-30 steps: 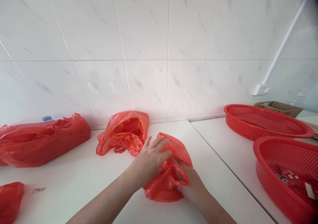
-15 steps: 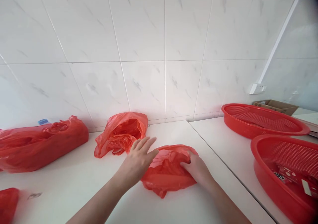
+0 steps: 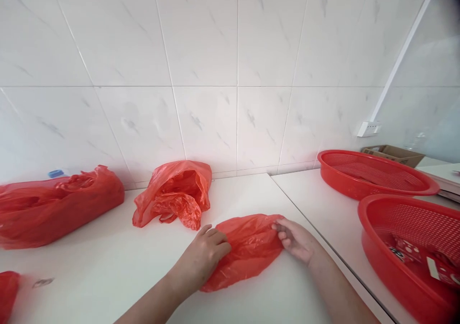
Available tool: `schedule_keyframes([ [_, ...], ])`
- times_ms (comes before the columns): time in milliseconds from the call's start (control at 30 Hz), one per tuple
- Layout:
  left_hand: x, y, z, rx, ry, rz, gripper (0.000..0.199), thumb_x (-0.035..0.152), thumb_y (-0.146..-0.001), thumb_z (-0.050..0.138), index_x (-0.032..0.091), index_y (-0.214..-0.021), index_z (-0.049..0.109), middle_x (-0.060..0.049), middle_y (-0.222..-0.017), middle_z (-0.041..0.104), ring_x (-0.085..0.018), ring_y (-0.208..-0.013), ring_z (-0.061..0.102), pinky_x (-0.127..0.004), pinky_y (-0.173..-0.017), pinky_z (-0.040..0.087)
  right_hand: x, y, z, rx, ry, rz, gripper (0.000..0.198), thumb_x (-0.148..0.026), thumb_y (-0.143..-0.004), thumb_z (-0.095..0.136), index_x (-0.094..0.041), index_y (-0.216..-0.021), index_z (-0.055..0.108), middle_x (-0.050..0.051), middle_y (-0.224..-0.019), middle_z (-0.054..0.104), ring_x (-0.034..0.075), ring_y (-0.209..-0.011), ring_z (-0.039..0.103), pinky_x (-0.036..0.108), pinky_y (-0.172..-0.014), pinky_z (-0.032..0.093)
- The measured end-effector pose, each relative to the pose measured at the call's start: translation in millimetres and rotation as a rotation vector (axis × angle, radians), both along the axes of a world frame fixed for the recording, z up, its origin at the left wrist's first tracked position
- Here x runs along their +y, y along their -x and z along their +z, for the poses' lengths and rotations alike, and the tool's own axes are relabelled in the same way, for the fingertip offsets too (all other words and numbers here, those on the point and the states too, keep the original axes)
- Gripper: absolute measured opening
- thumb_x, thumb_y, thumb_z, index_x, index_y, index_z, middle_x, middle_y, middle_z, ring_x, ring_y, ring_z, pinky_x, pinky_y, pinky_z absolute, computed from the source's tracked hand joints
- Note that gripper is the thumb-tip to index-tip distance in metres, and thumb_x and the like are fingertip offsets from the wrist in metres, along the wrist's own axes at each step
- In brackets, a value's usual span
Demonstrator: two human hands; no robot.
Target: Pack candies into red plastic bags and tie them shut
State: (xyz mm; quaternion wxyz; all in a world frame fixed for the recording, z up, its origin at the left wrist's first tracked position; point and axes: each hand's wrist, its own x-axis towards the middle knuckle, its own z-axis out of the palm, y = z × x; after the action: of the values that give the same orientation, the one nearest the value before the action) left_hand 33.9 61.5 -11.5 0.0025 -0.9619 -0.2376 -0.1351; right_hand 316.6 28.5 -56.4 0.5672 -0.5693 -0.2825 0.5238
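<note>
A thin red plastic bag [image 3: 247, 247] lies stretched low over the white table between my hands. My left hand [image 3: 205, 254] has its fingers curled on the bag's left side, thumb against the film. At the right edge, my right hand [image 3: 296, 240] pinches the bag, palm turned partly up, with the fingers bent. Behind my left hand, a second red plastic bag [image 3: 179, 185] sits crumpled by the wall, its mouth facing me.
A long, full red bag [image 3: 61, 214] lies at the left, a blue cap [image 3: 56, 173] behind it. Two red plastic baskets stand at the right; the nearer basket [image 3: 373, 247] holds red packets. Beyond them are a cardboard box [image 3: 395, 155] and a wall socket [image 3: 369, 129].
My left hand has come down from above the bag and closed on its left side. My right hand has turned to pinch the right edge. The bag, open before, now looks flatter.
</note>
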Motion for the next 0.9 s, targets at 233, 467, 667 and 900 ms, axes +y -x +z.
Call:
schedule_keyframes([
  [233, -10.5, 9.9, 1.7, -0.116, -0.262, -0.124, 0.023, 0.002, -0.089, 0.041, 0.017, -0.09, 0.059, -0.009, -0.105, 0.063, -0.022, -0.097, 0.055, -0.037, -0.084, 0.045, -18.7, 40.8, 32.6, -0.212, -0.307, -0.151, 0.028, -0.041, -0.086, 0.051, -0.02, -0.067, 0.048, -0.002, -0.063, 0.054, 0.01, -0.054, 0.05, 0.021, -0.052, 0.044],
  [467, -35.8, 4.3, 9.0, 0.038, 0.102, -0.193, 0.022, 0.001, -0.075, 0.047, 0.02, -0.065, 0.049, 0.0, -0.069, 0.061, -0.014, -0.062, 0.05, -0.026, -0.055, 0.038, -19.3, 91.1, 2.9, -1.235, -0.355, 0.201, 0.037, -0.031, -0.066, 0.071, -0.023, -0.101, 0.064, 0.008, -0.111, 0.061, 0.029, -0.105, 0.055, 0.043, -0.086, 0.044],
  [667, -50.9, 6.2, 17.4, 0.045, 0.455, 0.075, 0.011, 0.02, -0.079, 0.05, 0.024, -0.07, 0.055, 0.004, -0.064, 0.061, -0.014, -0.05, 0.052, -0.024, -0.046, 0.034, -17.9, 85.3, 2.0, -1.242, -0.41, 0.251, 0.023, -0.023, -0.059, 0.073, -0.025, -0.079, 0.061, 0.0, -0.081, 0.065, 0.022, -0.08, 0.061, 0.029, -0.06, 0.044],
  [900, -16.7, 6.5, -1.0, 0.061, 0.143, 0.489, 0.051, 0.006, -0.08, 0.038, 0.021, -0.128, 0.045, -0.014, -0.127, 0.057, -0.019, -0.068, 0.067, -0.028, -0.054, 0.044, -16.7, 81.3, 16.5, -1.218, -0.153, 0.148, 0.054, -0.045, -0.085, 0.048, -0.014, -0.129, 0.042, 0.0, -0.061, 0.057, 0.02, -0.057, 0.057, 0.03, -0.051, 0.041],
])
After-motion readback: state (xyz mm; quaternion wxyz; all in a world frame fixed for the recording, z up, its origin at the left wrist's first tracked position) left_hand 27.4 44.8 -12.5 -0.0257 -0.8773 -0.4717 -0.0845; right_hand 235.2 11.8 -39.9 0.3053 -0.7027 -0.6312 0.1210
